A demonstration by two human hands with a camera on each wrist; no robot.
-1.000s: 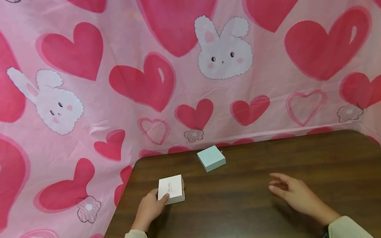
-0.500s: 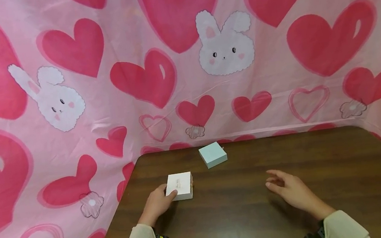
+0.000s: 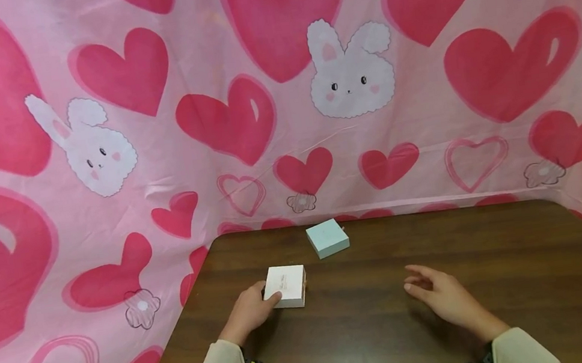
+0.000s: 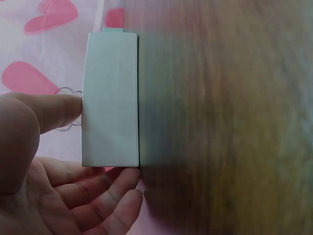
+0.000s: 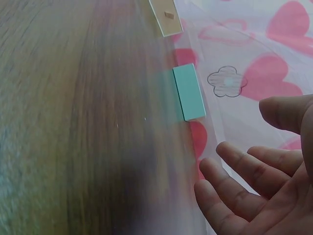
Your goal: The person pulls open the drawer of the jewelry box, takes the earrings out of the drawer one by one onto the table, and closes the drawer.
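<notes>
A small white box [image 3: 286, 286] with faint lettering on its lid sits over the left part of the table, held at its left side by my left hand [image 3: 249, 311]. The thumb [image 4: 61, 110] lies on the lid's edge, while the fingers are at the side below. In the right wrist view, the box's tan end [image 5: 166, 18] shows a small pull tab. My right hand [image 3: 447, 301] is apart from both boxes, over the right of the table, fingers loosely bent and holding nothing. A pale mint box [image 3: 328, 239] lies farther back, turned slightly.
The dark brown wooden table [image 3: 374, 328] has rounded far corners. A pink cloth [image 3: 230, 43] printed with hearts and rabbits hangs behind it and along both sides. The mint box is near the table's far edge, beyond the white box.
My left hand has moved to the right with the white box, bringing it nearer the mint box. The right hand stays nearly where it was; the head view has shifted slightly.
</notes>
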